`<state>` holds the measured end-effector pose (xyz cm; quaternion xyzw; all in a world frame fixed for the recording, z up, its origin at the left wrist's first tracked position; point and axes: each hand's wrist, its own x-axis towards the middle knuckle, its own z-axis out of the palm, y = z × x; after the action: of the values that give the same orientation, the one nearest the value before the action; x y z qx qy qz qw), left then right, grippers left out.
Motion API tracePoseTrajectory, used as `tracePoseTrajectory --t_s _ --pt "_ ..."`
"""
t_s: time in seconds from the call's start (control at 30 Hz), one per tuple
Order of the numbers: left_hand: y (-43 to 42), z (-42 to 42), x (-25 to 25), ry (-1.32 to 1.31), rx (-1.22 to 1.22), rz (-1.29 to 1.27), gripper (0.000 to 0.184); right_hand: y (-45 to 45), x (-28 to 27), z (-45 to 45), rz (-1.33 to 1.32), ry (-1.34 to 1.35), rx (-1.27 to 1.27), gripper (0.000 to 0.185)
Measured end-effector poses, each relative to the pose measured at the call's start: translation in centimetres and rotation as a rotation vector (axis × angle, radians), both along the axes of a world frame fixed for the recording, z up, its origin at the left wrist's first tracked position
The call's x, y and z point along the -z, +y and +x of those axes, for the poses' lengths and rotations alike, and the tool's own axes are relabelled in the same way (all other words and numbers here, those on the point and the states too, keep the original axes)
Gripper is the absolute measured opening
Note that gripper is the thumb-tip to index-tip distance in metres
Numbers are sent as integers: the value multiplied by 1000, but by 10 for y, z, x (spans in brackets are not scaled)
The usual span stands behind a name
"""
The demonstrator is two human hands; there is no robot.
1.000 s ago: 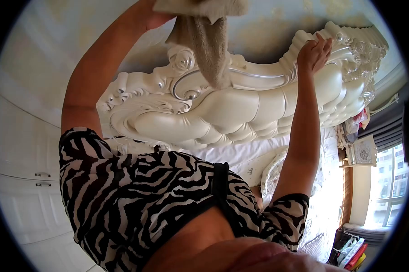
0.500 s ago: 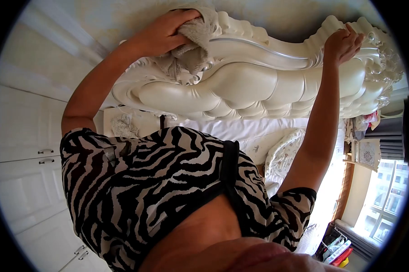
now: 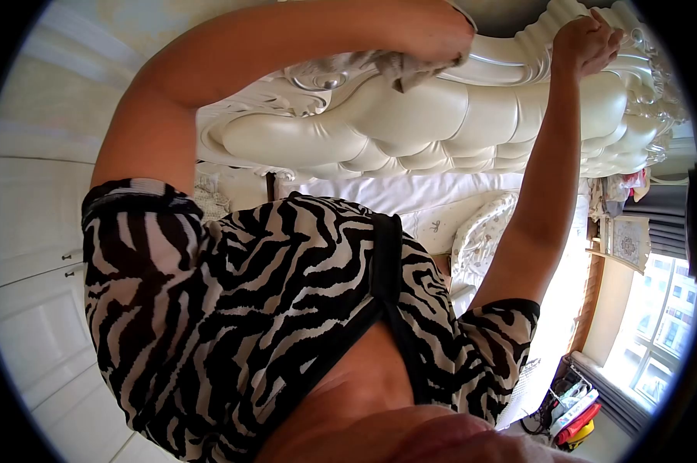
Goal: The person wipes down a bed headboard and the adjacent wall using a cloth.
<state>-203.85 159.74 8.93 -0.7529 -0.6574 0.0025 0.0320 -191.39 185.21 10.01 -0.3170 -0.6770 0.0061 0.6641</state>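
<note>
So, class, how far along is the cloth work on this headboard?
Done: the padding looks clean, though nothing confirms it was wiped. In hand: the left hand holds the cloth at the upper headboard. Left to do, probably: the carved end, where the right hand shows no cloth.

The headboard spans the far side, a cloth at its upper part. The bed adjoins its lower edge, with folded bedding on the bed. Cabinets stand left. Right are the window, a curtain beside it, and a rack holding items near the window.
</note>
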Motion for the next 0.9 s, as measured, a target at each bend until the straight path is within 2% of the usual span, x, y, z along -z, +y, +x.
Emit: tracePoseTrajectory --t_s 0.13,0.17,0.2,0.27,0.37,0.43,0.5,0.63,0.73,0.9 --pt "42 28 10 9 -9 -87 27 -3 -1 -3 46 32 112 42" --pt "45 33 14 15 -29 -101 26 -6 0 -1 76 0 129 37" --pt "38 25 22 -20 46 18 23 -9 -5 1 108 -28 149 33" --pt "0 21 16 86 108 183 21 -11 -6 4 161 -36 167 30" --pt "-51 9 11 463 297 438 27 -14 -6 4 134 -39 162 30" --pt "-77 9 15 348 212 439 19 -14 -7 6 134 -51 161 30" --pt "-109 6 9 453 182 432 19 -14 -6 5 142 -37 157 31" --pt "-144 1 24 498 35 502 24 -13 -1 4 165 -21 155 30" --pt "-136 4 30 462 6 520 27 -19 -5 3 156 -4 143 29" --pt "-67 15 37 293 56 607 29 -13 -4 1 147 10 148 28"
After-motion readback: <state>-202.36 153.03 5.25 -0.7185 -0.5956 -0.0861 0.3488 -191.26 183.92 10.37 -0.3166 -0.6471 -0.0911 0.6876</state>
